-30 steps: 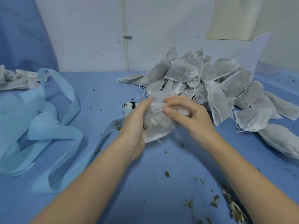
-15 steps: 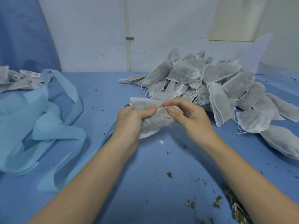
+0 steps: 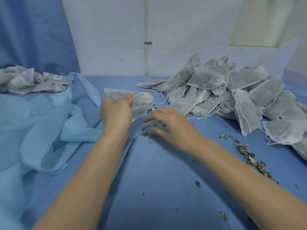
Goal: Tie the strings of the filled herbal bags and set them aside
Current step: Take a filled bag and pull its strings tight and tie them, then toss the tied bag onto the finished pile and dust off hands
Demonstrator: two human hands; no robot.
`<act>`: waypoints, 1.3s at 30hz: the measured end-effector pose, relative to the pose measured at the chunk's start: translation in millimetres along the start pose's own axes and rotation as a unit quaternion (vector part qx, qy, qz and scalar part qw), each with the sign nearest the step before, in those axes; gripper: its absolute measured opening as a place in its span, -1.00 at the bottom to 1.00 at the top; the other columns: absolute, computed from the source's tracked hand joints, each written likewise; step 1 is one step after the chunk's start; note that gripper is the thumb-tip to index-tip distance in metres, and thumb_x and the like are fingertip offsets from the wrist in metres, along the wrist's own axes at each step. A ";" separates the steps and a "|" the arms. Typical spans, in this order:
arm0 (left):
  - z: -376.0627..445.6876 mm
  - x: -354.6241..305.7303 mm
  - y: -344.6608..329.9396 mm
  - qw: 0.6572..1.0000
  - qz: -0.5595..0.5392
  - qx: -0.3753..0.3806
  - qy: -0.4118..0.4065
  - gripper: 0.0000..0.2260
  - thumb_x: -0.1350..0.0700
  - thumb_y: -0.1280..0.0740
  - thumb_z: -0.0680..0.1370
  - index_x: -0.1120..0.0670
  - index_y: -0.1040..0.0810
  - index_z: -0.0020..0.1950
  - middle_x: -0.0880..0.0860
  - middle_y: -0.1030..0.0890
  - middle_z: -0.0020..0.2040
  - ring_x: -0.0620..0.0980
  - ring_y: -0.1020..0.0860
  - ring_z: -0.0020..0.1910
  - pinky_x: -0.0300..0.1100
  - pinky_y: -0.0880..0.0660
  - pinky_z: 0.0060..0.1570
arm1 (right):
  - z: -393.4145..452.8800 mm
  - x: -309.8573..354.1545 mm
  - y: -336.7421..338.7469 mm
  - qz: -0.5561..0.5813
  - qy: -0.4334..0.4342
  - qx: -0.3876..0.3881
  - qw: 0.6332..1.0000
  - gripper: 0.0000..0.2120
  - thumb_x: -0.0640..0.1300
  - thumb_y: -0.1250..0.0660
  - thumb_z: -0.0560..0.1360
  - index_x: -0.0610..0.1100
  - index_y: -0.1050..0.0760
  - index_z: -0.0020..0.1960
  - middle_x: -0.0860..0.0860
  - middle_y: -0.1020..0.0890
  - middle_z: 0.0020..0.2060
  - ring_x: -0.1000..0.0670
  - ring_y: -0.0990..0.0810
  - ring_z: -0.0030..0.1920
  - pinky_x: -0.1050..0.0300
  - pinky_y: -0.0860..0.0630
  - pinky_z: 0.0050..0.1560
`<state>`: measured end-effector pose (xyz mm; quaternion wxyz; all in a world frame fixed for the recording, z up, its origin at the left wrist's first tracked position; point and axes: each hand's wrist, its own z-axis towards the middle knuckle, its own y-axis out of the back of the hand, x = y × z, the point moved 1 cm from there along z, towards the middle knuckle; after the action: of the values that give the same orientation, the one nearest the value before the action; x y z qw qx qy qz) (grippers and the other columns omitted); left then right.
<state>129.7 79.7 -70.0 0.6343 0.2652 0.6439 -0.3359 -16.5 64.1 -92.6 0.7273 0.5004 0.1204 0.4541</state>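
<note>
Herbal bag, white mesh and full of dried herb, sits clenched in the person's left hand at about eleven o'clock from the frame's centre, held above the blue table; whether its string is knotted cannot be told. The right hand rests with loosely spread fingers on a printed label strip, gripping nothing; a large heap of filled bags waits at two o'clock, strings trailing, so most of the work appears to lie ahead. A smaller pile at ten o'clock looks like the set-aside lot; loose herb crumbs scatter at four o'clock beside light-blue fabric strips.
</note>
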 end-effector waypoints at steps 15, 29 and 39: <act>12.5 13.0 -3.9 0.998 0.052 0.013 0.041 -0.69 0.15 -0.34 0.50 0.24 -0.49 0.20 0.20 -0.57 0.16 0.18 -0.55 0.13 0.07 -0.50 0.15 | 6.7 5.7 -33.9 0.140 -0.180 -0.103 0.968 -0.86 -0.07 -0.51 0.39 -0.12 -0.61 -0.16 0.02 -0.65 -0.23 0.16 -0.53 -0.29 0.44 -0.41 -0.15; -5.1 11.9 -13.9 0.973 0.211 -0.029 -0.086 -0.75 0.07 -0.22 0.59 0.20 -0.36 0.17 0.17 -0.53 0.18 0.16 -0.49 0.14 -0.18 -0.26 -0.13 | -0.6 12.6 -30.1 0.232 -0.206 -0.143 0.940 -0.93 -0.18 -0.44 0.45 -0.12 -0.71 -0.11 0.14 -0.70 -0.22 0.33 -0.57 -0.27 0.53 -0.38 -0.17; -24.0 16.8 -19.6 0.905 0.335 -0.044 -0.257 -0.79 0.06 -0.16 0.62 0.18 -0.28 0.13 0.18 -0.45 0.14 0.27 -0.46 0.06 -0.12 -0.14 -0.20 | -1.4 14.9 -30.4 0.237 -0.210 -0.126 0.940 -0.85 -0.34 -0.35 0.38 -0.16 -0.62 -0.31 0.12 -0.47 -0.61 0.16 -0.38 -0.47 0.35 -0.30 -0.36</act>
<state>98.4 84.3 -85.6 0.8638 0.3419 0.3459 -0.1315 7.3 74.0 -114.5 0.6648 0.5025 -0.2149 0.5093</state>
